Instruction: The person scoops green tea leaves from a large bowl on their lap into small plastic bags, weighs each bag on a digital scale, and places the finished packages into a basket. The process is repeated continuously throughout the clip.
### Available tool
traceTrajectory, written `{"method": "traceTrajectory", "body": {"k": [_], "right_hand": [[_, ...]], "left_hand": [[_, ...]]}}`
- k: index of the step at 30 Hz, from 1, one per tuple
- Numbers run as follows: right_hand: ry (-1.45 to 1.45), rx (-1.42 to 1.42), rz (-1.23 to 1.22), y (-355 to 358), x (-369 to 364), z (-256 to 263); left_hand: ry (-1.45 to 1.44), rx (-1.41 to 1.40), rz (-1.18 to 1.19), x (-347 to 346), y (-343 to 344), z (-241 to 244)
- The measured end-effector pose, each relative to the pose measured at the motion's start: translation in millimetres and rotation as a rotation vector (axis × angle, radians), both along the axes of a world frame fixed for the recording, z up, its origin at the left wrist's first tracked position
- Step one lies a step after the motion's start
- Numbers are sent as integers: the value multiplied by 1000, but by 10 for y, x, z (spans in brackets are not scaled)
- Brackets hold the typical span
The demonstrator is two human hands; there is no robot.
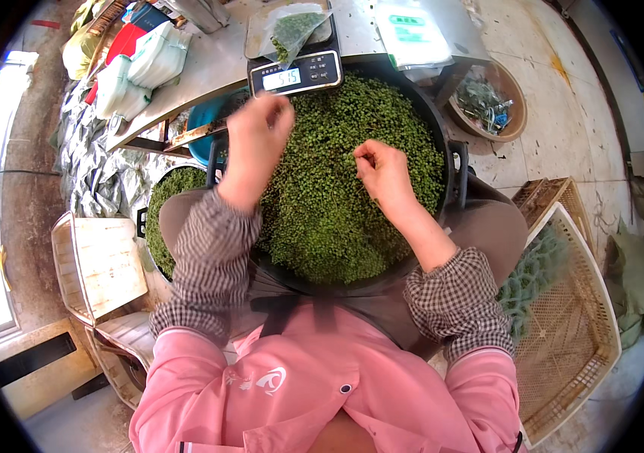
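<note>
A large black tub (450,170) stands between my knees, heaped with small green peppercorn-like berries (327,215). My left hand (259,136), blurred and with its fingers curled, is over the tub's far left part, just below the display of a digital scale (330,67). Whether it holds anything cannot be made out. My right hand (381,170) is above the right part of the heap, thumb and fingertips drawn together; anything between them is hidden. On the scale's plate lies a clear plastic bag (299,34) with green berries in it.
The metal table (214,62) bears stacks of white plastic bags (158,54) at left and a packet of bags (412,34) at right. A brown basin (517,107) of scraps stands on the floor. A white plastic crate (577,317) is at right, a smaller berry container (175,187) at left.
</note>
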State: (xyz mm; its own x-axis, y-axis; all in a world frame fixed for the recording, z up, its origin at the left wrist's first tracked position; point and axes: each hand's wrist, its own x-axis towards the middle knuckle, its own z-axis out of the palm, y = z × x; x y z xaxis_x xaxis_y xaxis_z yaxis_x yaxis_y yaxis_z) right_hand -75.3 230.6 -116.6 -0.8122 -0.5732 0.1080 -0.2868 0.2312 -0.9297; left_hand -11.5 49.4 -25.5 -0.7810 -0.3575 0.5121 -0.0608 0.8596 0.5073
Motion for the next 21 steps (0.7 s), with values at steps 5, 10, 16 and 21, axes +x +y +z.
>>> {"method": "traceTrajectory", "body": {"k": [5, 10, 16, 21], "right_hand": [[-368, -46, 40, -40, -12, -26], [-699, -169, 66, -31, -36, 134], [-919, -315, 192, -35, -15, 282], [-901, -335, 226, -82, -8, 191]], "left_hand": [[18, -190, 150, -640, -479, 145], [24, -186, 95, -393, -348, 162], [-273, 546, -247, 199, 192, -165], [-304, 920, -193, 368, 394, -433]]}}
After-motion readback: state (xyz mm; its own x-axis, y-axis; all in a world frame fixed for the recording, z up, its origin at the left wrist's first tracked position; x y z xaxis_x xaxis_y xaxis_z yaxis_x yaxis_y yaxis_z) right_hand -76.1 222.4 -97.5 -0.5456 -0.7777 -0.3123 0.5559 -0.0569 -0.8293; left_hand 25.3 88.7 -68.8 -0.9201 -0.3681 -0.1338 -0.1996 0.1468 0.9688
